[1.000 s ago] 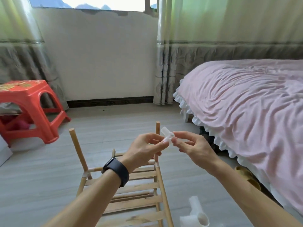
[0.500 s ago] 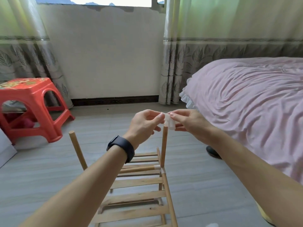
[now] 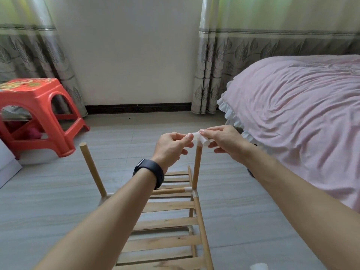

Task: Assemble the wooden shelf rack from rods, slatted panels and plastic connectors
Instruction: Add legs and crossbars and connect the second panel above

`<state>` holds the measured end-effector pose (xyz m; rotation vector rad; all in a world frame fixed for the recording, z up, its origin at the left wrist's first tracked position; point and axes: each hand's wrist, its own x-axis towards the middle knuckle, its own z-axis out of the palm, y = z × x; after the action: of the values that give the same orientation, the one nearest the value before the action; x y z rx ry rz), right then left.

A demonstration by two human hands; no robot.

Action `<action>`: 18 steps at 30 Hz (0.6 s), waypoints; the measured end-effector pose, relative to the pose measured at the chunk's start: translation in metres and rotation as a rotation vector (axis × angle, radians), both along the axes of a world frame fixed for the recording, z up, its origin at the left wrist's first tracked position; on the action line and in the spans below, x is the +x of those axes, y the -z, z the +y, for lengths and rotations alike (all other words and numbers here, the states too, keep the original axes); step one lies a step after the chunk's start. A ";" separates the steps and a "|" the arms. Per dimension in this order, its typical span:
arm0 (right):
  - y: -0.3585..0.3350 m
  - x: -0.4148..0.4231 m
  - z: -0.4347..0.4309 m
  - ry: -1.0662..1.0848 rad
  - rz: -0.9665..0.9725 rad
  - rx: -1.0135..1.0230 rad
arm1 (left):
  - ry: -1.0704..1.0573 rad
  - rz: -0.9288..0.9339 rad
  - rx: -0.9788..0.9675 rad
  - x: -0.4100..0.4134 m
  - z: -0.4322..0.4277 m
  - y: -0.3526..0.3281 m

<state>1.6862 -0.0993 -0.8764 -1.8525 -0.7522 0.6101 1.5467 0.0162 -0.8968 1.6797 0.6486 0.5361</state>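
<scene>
The connector is pinched by left hand and right hand atop upright rod; panel partly hidden by left forearm; stool at left, bed at right

A: Item one?
B: Plastic connector, white, pinched between left hand and right hand, atop the upright rod just beneath them.
A: Others?
B: Second rod, tilted, bare-topped, left of the left hand. Slatted panel, flat, below both wrists.
</scene>
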 end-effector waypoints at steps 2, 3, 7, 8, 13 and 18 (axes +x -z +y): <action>0.006 -0.001 0.001 0.030 0.034 0.040 | 0.002 -0.010 0.006 0.001 0.000 0.001; 0.009 -0.002 0.002 0.043 0.043 0.062 | 0.001 -0.026 0.016 0.001 0.000 0.002; 0.018 -0.008 0.004 0.093 0.092 0.149 | -0.008 -0.075 0.024 0.003 -0.001 0.008; 0.020 -0.009 0.004 0.099 0.100 0.162 | -0.011 -0.070 0.022 0.002 -0.002 0.009; 0.030 -0.018 0.002 0.158 0.130 0.228 | -0.037 -0.114 0.059 -0.002 -0.004 0.012; 0.029 -0.019 -0.001 0.178 0.064 0.212 | -0.069 -0.092 0.063 0.001 -0.009 0.013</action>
<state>1.6675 -0.1005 -0.9055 -1.6745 -0.5788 0.4550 1.5479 0.0076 -0.9093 1.6854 0.6304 0.6849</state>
